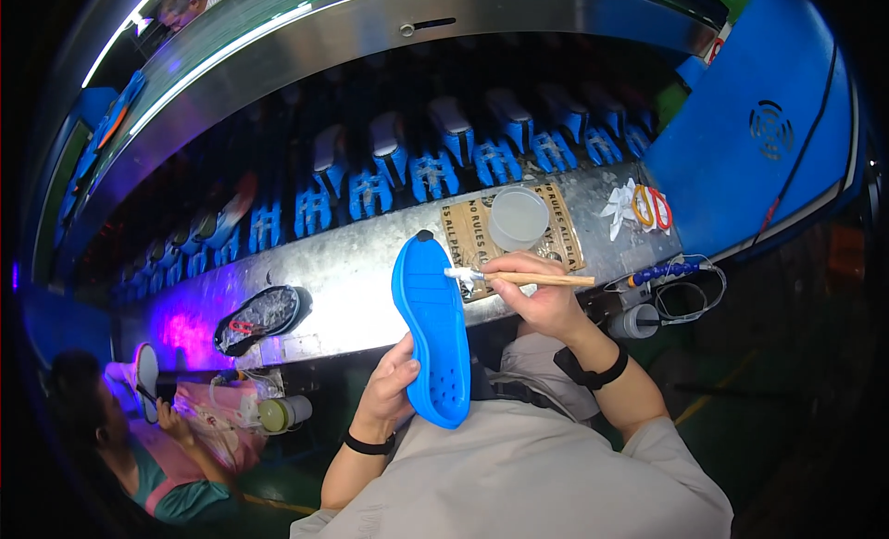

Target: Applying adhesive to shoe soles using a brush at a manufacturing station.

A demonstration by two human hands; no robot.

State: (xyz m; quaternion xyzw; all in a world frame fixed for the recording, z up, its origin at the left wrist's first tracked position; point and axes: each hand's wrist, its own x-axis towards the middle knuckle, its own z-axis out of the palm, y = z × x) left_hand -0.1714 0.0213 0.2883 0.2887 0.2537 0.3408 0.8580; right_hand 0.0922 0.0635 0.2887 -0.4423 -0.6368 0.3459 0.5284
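A blue shoe sole (431,331) is held upright just in front of the near edge of the steel counter (352,280), its heel end gripped in the left hand (389,391), while the white-tipped brush (519,278) clasped in the right hand (542,294) is pressed to the sole's upper right edge. Judged from the white paste seen only at that spot, the coating appears barely begun, most of the surface being left bare. Both forearms are raised from below, the right wrist bent inward over the sole.

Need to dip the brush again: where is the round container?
In the head view, the round container sits on cardboard on the metal ledge, just above the right hand.
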